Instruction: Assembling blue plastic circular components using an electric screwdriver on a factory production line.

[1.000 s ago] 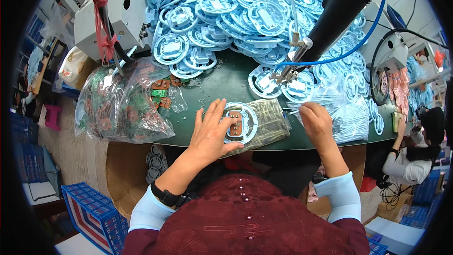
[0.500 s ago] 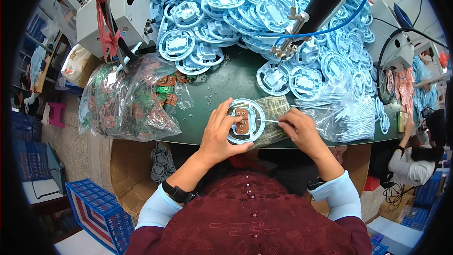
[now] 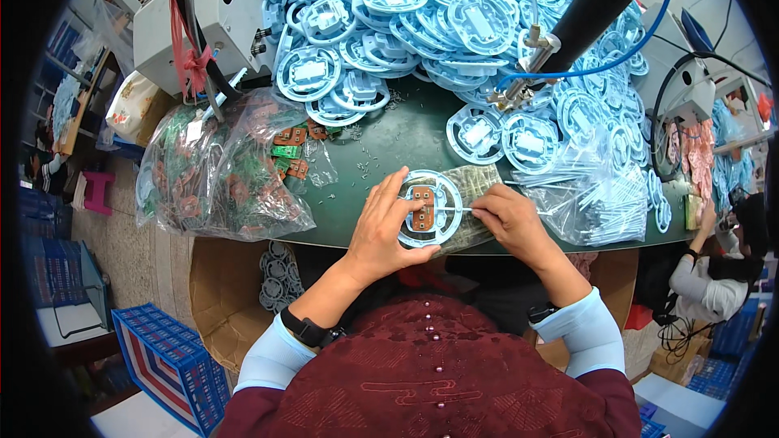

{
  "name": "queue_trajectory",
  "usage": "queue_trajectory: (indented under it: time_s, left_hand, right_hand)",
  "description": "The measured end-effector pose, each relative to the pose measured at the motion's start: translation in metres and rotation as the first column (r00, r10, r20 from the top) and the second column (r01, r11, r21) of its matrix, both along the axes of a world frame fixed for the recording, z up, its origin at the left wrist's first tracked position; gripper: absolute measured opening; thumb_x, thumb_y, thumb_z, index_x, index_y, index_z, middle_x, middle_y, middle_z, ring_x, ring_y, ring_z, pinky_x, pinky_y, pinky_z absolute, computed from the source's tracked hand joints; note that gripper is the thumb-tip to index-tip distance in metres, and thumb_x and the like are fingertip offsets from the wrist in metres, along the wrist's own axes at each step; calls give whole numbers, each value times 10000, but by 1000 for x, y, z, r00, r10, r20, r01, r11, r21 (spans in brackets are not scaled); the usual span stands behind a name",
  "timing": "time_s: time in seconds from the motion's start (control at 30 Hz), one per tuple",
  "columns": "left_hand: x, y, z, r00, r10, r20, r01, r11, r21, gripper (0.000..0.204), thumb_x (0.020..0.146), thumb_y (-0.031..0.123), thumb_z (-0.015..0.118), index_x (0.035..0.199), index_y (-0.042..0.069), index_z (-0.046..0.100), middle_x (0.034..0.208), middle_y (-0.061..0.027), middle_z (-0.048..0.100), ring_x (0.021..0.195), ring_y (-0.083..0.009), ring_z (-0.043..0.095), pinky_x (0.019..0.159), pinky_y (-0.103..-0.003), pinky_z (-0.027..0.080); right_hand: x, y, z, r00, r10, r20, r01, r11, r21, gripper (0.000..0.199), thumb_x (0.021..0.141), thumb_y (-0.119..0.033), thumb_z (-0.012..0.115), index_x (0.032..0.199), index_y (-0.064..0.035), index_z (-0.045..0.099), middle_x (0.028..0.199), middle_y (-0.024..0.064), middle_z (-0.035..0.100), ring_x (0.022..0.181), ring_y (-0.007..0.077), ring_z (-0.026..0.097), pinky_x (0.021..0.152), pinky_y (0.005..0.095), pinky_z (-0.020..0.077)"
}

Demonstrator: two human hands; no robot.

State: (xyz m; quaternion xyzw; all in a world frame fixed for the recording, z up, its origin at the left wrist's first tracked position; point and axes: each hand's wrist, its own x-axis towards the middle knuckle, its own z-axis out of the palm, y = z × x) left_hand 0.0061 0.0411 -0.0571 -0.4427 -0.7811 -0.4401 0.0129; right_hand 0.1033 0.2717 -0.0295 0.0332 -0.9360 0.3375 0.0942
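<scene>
My left hand (image 3: 380,225) grips a round light blue plastic frame (image 3: 456,195) by its left side, thumb across the middle and fingers along the rim. A small brown circuit board (image 3: 422,219) sits inside the frame. My right hand (image 3: 511,219) pinches a thin pale stick (image 3: 464,209) at the frame's right side. The stick's inner end reaches through the rim toward the board. Under the frame and my right fingers lies a worn, tape-covered block (image 3: 471,231) on the table's near edge.
Many blue frames (image 3: 479,20) are heaped at the back. A bag of circuit boards (image 3: 219,170) lies left, a bag of pale sticks (image 3: 592,195) right. A black screwdriver (image 3: 600,16) hangs above with a blue hose. At far right, another person's hand (image 3: 706,219) shows.
My right hand has come closer to the frame, and the stick now reaches farther inside the rim. The hanging screwdriver has shifted slightly right in view.
</scene>
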Motion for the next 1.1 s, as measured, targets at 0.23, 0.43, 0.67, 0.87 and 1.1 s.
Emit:
queue_trajectory:
  time_s: [0.23, 0.43, 0.67, 0.87, 1.1]
  left_hand:
    - [-3, 2, 6, 999, -31, -38, 29, 998, -49, 649, 540, 262, 889, 1069, 32, 593, 1401, -291, 410, 1251, -448, 452, 1036, -494, 381]
    - [0, -1, 11, 998, -40, -57, 32, 991, -127, 684, 539, 287, 897, 1099, 50, 585, 1408, -288, 400, 1267, -443, 438, 1057, -528, 351]
    - [1, 0, 13, 998, -31, -51, 22, 987, -159, 673, 563, 310, 889, 1101, 44, 585, 1427, -275, 389, 1301, -416, 422, 1059, -564, 327]
    - [1, -4, 9, 999, -26, -43, 19, 987, -160, 656, 585, 337, 872, 1098, 38, 594, 1441, -277, 373, 1327, -411, 397, 1066, -569, 314]
    - [0, -3, 9, 999, -19, -30, 14, 989, -150, 579, 583, 340, 868, 986, -10, 640, 1443, -282, 370, 1338, -401, 389, 1071, -567, 309]
  right_hand:
    - [1, 1, -6, 997, 23, -72, -16, 995, 94, 128, 788, -65, 705, 905, -49, 659, 862, 91, 608, 804, 306, 592, 718, 378, 489]
    - [-46, 31, 93, 563, -502, -656, 184, 850, -493, 356, 794, 23, 606, 1145, 23, 546, 986, 134, 628, 1031, 225, 600, 872, 344, 482]
    - [-85, 18, 162, 855, -217, -471, -159, 755, -636, 305, 858, -68, 592, 1126, 52, 509, 937, 129, 596, 790, 221, 639, 738, 346, 535]
    - [-80, -36, 176, 856, -162, -491, -208, 762, -613, 374, 841, -21, 602, 1183, 72, 482, 850, 108, 566, 671, 191, 617, 610, 310, 530]
    - [-75, -57, 162, 868, -188, -460, -198, 719, -666, 438, 825, 18, 576, 1239, 84, 450, 811, 98, 533, 650, 189, 602, 568, 313, 516]
